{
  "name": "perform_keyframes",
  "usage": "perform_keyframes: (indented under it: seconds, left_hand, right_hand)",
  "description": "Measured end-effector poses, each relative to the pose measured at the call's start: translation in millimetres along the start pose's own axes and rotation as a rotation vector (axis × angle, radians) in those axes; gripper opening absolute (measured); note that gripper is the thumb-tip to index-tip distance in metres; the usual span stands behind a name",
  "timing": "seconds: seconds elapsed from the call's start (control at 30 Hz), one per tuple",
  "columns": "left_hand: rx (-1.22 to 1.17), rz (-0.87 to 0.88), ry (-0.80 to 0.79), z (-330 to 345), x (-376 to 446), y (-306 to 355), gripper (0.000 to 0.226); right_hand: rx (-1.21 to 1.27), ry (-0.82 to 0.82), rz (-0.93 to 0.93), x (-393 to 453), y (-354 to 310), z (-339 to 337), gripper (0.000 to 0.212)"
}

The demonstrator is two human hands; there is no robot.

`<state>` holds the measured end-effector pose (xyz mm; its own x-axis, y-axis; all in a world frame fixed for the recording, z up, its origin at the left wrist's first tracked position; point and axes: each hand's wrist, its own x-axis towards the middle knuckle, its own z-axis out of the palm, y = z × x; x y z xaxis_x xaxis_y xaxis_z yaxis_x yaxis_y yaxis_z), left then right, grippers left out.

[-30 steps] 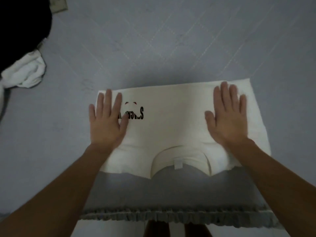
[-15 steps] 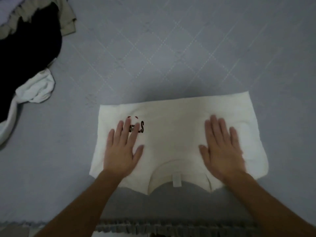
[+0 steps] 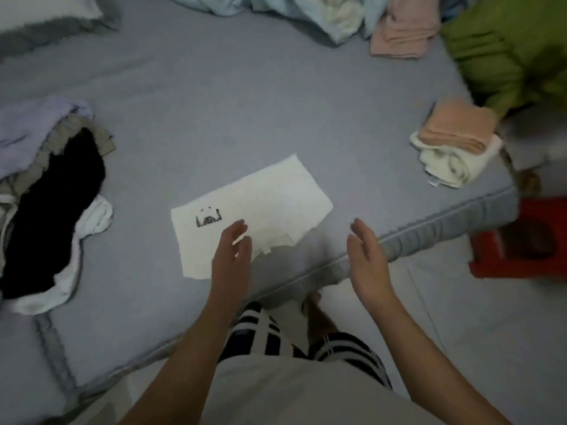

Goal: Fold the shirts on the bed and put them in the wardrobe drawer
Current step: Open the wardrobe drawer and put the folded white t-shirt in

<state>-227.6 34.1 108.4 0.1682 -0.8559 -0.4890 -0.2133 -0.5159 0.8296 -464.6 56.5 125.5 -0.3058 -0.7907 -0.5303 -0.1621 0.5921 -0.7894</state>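
White shirt [image 3: 254, 207] is folded into a flat rectangle, lying on the grey bed [image 3: 214, 96] near the front edge, turned at an angle to that edge. Black print sits at its left end (blurred, unreadable). The collar side faces the person.

Left hand [image 3: 231, 256] hovers over the shirt's near edge, fingers straight and loosely spread, holding nothing. Can't tell whether the fingertips touch the fabric. Right hand [image 3: 366, 256] is off the shirt, raised over the bed's edge, palm turned inward, fingers straight, also empty. Both arms are bare.

Left of the shirt, well apart: a heap of unfolded clothes [image 3: 52, 210], with black, white, beige and lilac pieces mixed together. Right of it, near the bed's right corner: a small stack with a folded peach towel [image 3: 457, 130] on top of a rolled white cloth [image 3: 451, 164].

Far side of the bed: a pink folded item [image 3: 405, 32], a light blue bundle [image 3: 294, 10] with white cloth in it, and a green fabric mass [image 3: 506, 47] at the right. A pillow corner [image 3: 46, 16] shows top left.

Off the bed on the right: a red stool [image 3: 518, 237] on the pale tiled floor [image 3: 460, 317]. The person stands at the bed's edge (checked black-and-white trousers [image 3: 264, 335], light top visible at the bottom).
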Motion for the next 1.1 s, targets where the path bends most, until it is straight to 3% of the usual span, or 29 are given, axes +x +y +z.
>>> perform_keyframes:
  seconds: [0.33,0.57,0.97,1.1]
  left_hand:
    - [0.234,0.438,-0.793,105,-144,106,0.031]
    - [0.358,0.585,-1.391,186,-316,85,0.028]
    - [0.515,0.677,-1.899,245,-575,-42,0.026]
    - [0.58,0.695,-2.069,247,-631,-77,0.026]
  right_hand:
    - [0.591,0.918,0.075,-238,39,-95,0.038]
    - [0.803,1.461,0.076,-408,119,-124,0.029]
    - [0.923,2.034,0.283,-615,279,-137,0.031]
    - [0.862,2.172,0.492,-670,333,-147,0.042]
